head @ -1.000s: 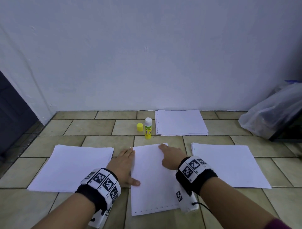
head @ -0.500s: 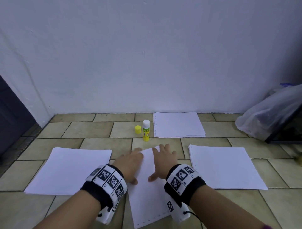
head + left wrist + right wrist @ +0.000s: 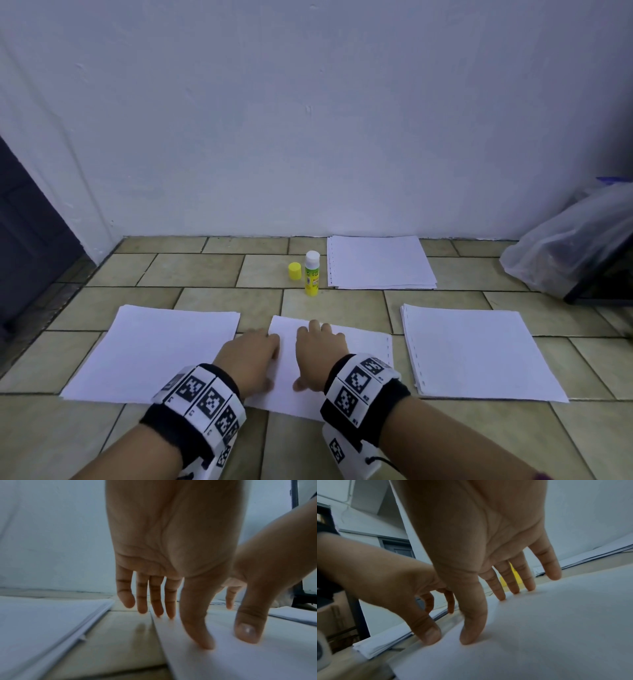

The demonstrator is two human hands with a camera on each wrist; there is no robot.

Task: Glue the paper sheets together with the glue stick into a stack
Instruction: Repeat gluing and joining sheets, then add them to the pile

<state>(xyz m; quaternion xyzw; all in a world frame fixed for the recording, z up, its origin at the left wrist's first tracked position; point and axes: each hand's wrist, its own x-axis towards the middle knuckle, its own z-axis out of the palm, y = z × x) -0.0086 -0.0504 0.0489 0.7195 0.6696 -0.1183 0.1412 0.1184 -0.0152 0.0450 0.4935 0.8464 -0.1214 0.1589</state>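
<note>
Pressing centre sheet (image 3: 363,346), hands (image 3: 320,356) covering its middle; near edge hidden.

place: plain indoor room | evidence: tiled floor (image 3: 191,270); bare white wall (image 3: 308,120); plastic bag (image 3: 568,253) in corner

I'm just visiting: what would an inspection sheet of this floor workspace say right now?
Surface: tiled floor, beige.
Job's things: middle sheet lies skewed; paper stacks left, right and far; glue stick upright, uncapped; yellow cap beside it.
Clutter: plastic bag at right.
Hands: left hand and right hand rest flat on the middle sheet.
Cables: thin cord at right wristband.
Surroundings: white wall.
</note>
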